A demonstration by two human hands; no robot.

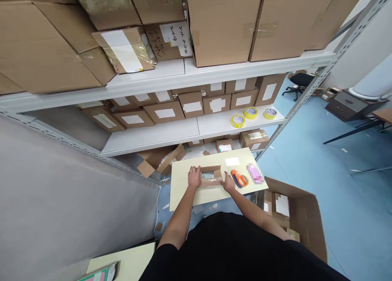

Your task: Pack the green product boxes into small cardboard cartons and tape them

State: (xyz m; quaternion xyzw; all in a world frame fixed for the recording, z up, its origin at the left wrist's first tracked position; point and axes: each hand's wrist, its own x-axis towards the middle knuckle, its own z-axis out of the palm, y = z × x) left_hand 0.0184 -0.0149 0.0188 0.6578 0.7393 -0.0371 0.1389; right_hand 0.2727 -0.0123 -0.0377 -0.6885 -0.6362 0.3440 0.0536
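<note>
A small cardboard box (210, 183) lies on the cream tabletop (180, 191), its top open and clear tape along its near side. Something pale, too small to name, shows inside it. My left hand (194, 177) grips the box's left end, fingers over the edge. At the right end, my right hand (228, 182) holds the box with the thumb raised along its side. Just right of that hand rests an orange and blue tape dispenser (239, 178). A white paper slip (232, 161) lies behind it, and a pixelated pink item (255, 173) sits farther right.
Metal shelving (165, 85) rises behind the table, stacked with labelled cartons (225, 28). Several yellow tape rolls (250, 112) lie on its middle shelf. A large open carton (306, 215) holding smaller boxes stands at right. Another open carton (161, 158) is at the table's back left.
</note>
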